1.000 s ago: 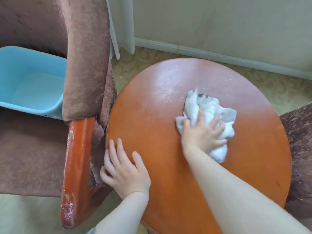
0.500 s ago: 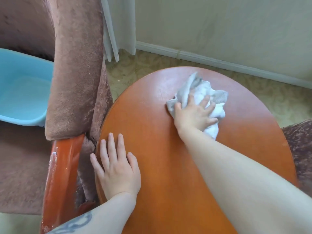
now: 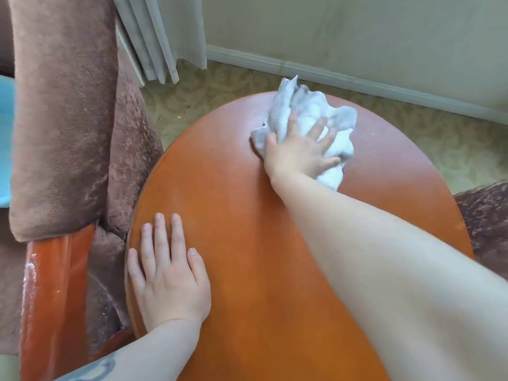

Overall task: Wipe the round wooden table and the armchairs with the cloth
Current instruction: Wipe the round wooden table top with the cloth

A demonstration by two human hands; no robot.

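Left hand (image 3: 169, 281), open, lies palm down with fingers together on the near left edge of the round wooden table (image 3: 247, 270); a dark tattoo shows on the left forearm at the bottom of the view. Touching that edge stands the left armchair (image 3: 66, 133), upholstered in brown-pink velvet, with a glossy orange-brown wooden armrest (image 3: 52, 298) bearing white scuffs at its near end. A sliver of a light blue basin (image 3: 5, 138) rests on the chair seat at the left border. The right forearm reaches diagonally across the tabletop. Right hand (image 3: 298, 154), fingers spread, presses flat on a crumpled white-and-grey cloth (image 3: 308, 114) at the far edge of the table, the cloth bunching up beyond the fingertips. A second armchair (image 3: 483, 215), darker, meets the table's right edge. Beyond lie patterned beige carpet (image 3: 214, 86), a pale curtain (image 3: 156, 42) and a white baseboard (image 3: 357, 75).
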